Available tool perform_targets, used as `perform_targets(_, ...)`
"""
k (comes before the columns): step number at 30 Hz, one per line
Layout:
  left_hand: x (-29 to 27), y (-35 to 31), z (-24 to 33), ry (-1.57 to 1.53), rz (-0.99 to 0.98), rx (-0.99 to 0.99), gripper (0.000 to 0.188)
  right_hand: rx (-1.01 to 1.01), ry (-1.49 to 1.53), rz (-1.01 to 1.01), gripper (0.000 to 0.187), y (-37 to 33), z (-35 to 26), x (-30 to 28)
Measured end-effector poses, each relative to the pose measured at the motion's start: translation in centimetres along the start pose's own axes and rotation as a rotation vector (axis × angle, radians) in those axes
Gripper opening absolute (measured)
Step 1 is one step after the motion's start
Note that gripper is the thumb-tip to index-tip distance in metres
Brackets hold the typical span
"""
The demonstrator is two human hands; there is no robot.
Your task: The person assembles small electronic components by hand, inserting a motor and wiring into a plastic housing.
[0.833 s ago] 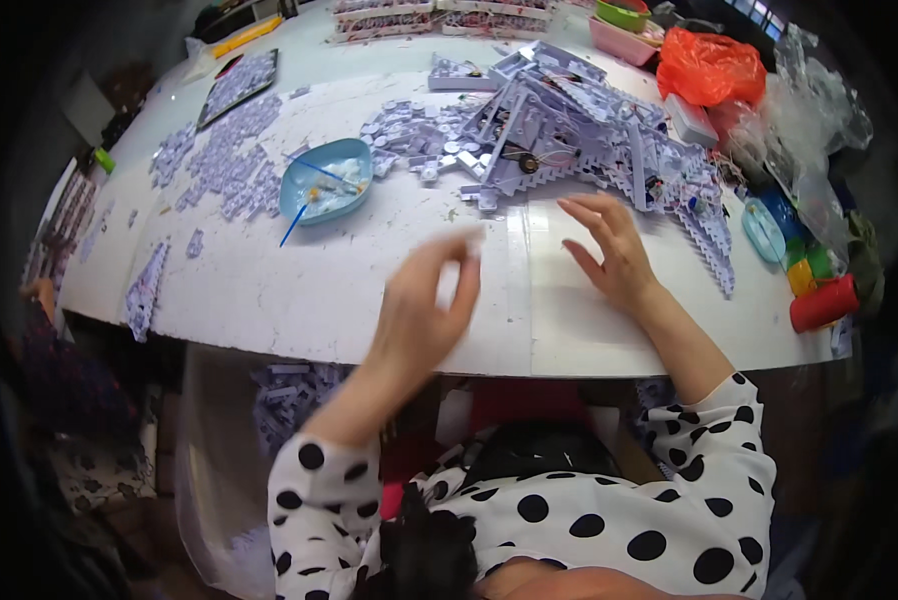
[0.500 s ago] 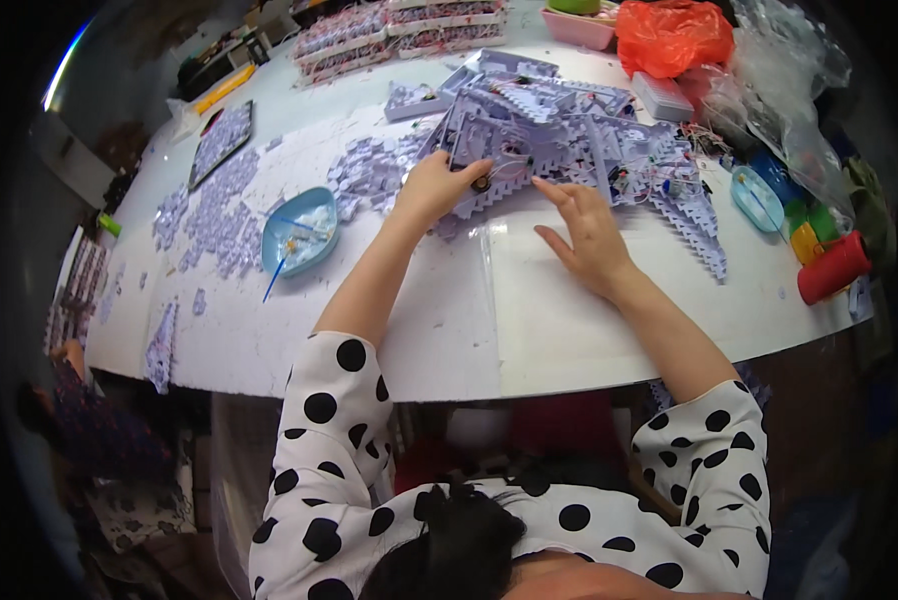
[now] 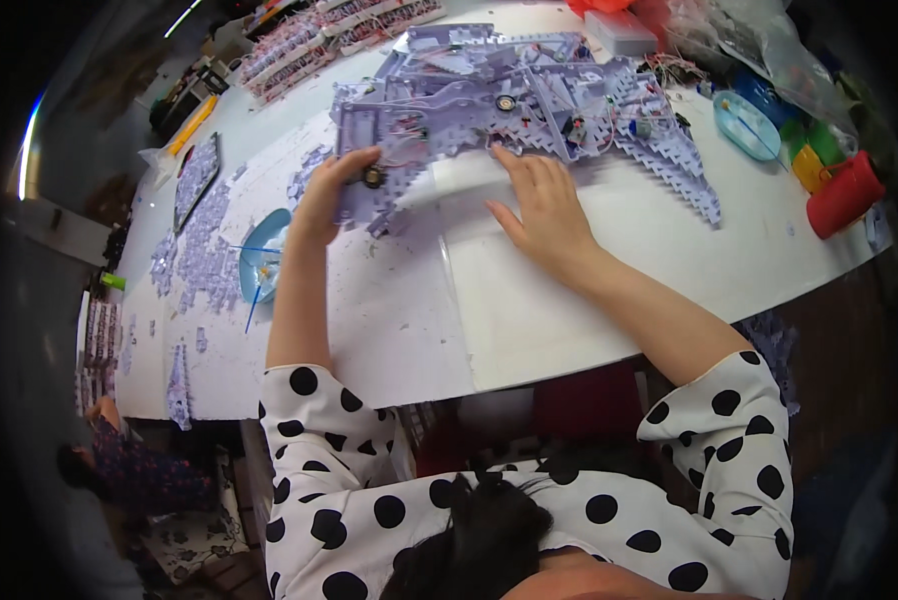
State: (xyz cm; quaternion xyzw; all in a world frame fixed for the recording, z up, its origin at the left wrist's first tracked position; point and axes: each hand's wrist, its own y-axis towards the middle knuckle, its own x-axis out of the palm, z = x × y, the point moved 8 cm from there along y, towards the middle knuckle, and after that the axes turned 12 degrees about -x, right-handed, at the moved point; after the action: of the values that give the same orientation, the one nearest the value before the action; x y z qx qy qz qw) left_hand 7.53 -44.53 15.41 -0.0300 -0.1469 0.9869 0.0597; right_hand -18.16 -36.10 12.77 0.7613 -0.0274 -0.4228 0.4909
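My left hand [image 3: 321, 197] is closed on the left side of a pale lavender plastic panel [image 3: 397, 182], thumb on top. The panel has sawtooth edges, thin wires and a small round black part near my thumb. It lies tilted at the near left of a heap of similar wired panels [image 3: 469, 75]; whether it still touches the heap I cannot tell. My right hand [image 3: 551, 212] hovers open at the heap's near edge, fingers extended and nothing in them.
Small loose lavender pieces [image 3: 209, 250] spread at left, beside a blue dish [image 3: 259, 262] with thin sticks. At right are another blue dish [image 3: 747, 125] and a red cylinder [image 3: 846, 195]. Stacked wired units [image 3: 339, 45] stand behind. A co-worker [image 3: 159, 475] sits far left.
My left hand has shifted left with the panel, drawing it out from the heap. My right hand stays open and has moved slightly left. The view has turned a little.
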Motion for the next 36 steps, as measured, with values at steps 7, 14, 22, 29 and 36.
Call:
perform_targets(7,-3.4,-2.7,0.7,0.032,0.012,-0.113,0.035,0.077,-0.033,0.166,0.069,0.6,1.4,-1.8)
perform_targets(14,1.7,-3.3,-1.0,0.480,-0.250,-0.121,0.049,0.034,0.031,0.328,0.053,1.2,1.4,-5.0)
perform_targets(22,8.5,-4.3,-1.4,1.045,-0.035,-0.002,0.069,-0.383,0.217,0.063,0.048,1.6,-5.3,-7.3)
perform_targets(29,7.2,-1.2,7.8,0.886,0.317,0.402,0.065,-0.411,0.250,-0.276,0.075,0.6,-6.1,-2.5)
perform_targets(36,12.9,6.3,10.1,1.376,0.296,0.963,0.067,-0.409,0.295,-0.219,0.071,0.2,-5.3,-2.2)
